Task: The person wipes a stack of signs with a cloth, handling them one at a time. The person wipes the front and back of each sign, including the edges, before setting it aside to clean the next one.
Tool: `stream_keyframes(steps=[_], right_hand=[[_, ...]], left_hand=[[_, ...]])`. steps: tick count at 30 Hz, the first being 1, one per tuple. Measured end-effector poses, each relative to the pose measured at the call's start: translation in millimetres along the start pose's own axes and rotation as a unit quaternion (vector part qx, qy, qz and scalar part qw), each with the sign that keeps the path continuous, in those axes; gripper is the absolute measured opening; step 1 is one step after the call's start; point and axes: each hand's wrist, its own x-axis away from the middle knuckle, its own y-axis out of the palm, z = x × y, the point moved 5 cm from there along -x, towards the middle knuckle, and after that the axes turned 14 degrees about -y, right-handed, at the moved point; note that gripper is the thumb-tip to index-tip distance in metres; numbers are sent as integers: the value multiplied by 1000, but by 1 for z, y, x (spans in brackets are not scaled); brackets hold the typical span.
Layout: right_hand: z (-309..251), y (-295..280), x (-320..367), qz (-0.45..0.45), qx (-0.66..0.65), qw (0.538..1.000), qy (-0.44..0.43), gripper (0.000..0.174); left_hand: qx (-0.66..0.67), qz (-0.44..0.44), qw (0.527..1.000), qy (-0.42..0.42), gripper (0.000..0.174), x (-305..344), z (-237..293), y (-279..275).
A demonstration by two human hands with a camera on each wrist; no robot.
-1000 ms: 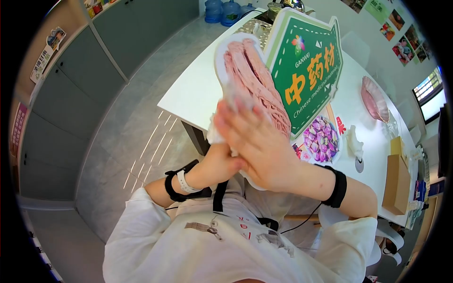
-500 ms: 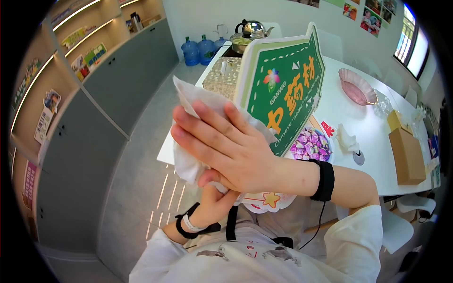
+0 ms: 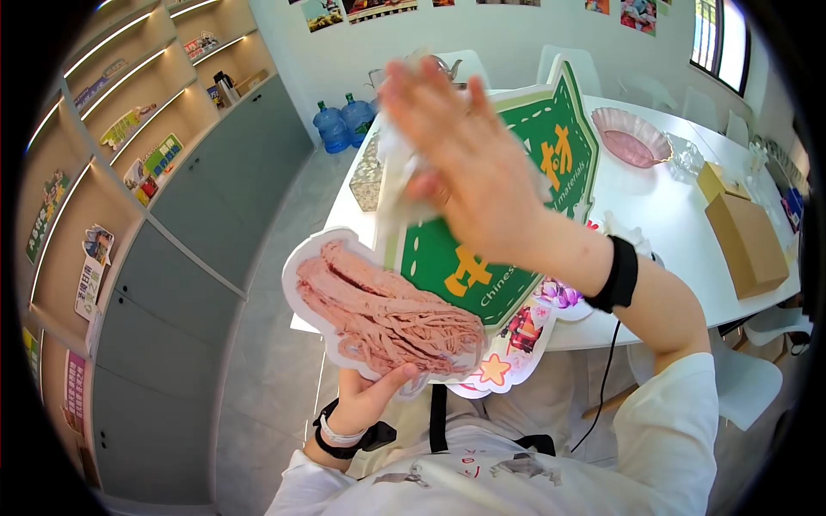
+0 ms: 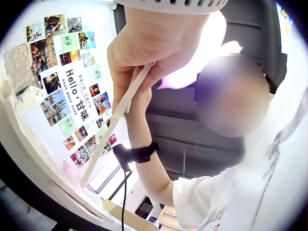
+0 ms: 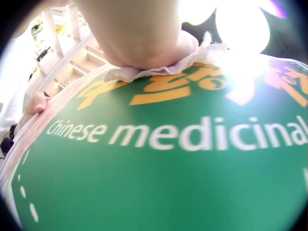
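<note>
A green sign with orange characters and a pink root picture (image 3: 387, 318) is tilted up over the table's near edge. My left hand (image 3: 370, 400) pinches its lower edge by the root picture, thumb on the front; the left wrist view shows the board (image 4: 113, 122) edge-on between thumb and fingers of that hand (image 4: 154, 45). Over the green part, my right hand (image 3: 473, 172) lies with fingers extended, blurred, a white cloth (image 3: 400, 168) under it. In the right wrist view the cloth (image 5: 168, 70) lies between this hand (image 5: 144, 38) and the green face (image 5: 159, 183).
On the white table (image 3: 637, 318) stand a pink scalloped bowl (image 3: 632, 142), a brown box (image 3: 744, 241) and a patterned box (image 3: 366, 181). A star-decorated board (image 3: 495, 370) lies below the sign. Water bottles (image 3: 331, 127) and grey cabinets (image 3: 163, 344) are at the left.
My right hand and the cloth have moved from the root picture up and right onto the green part. The root picture is uncovered, and the head view has shifted.
</note>
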Motion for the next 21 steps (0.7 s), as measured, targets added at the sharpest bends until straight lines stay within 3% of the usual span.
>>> stream_keyframes(steps=[3, 7, 12, 16, 18, 21], right_hand=[[56, -12, 21, 69, 10, 995, 67, 45], [107, -35, 59, 60, 82, 990, 97, 46], [77, -36, 73, 31, 79, 991, 99, 46], [41, -19, 63, 32, 29, 992, 115, 60], [21, -7, 46, 42, -16, 997, 59, 51], [-4, -6, 27, 6, 32, 999, 2, 53]], left_hand=[[-32, -7, 999, -17, 57, 4, 1, -10], [13, -10, 1000, -26, 63, 7, 5, -24], [2, -15, 999, -52, 67, -3, 2, -35], [-16, 0, 998, -64, 65, -4, 2, -34], [-23, 1, 998, -52, 65, -6, 3, -30], [-27, -7, 999, -26, 65, -5, 6, -28]])
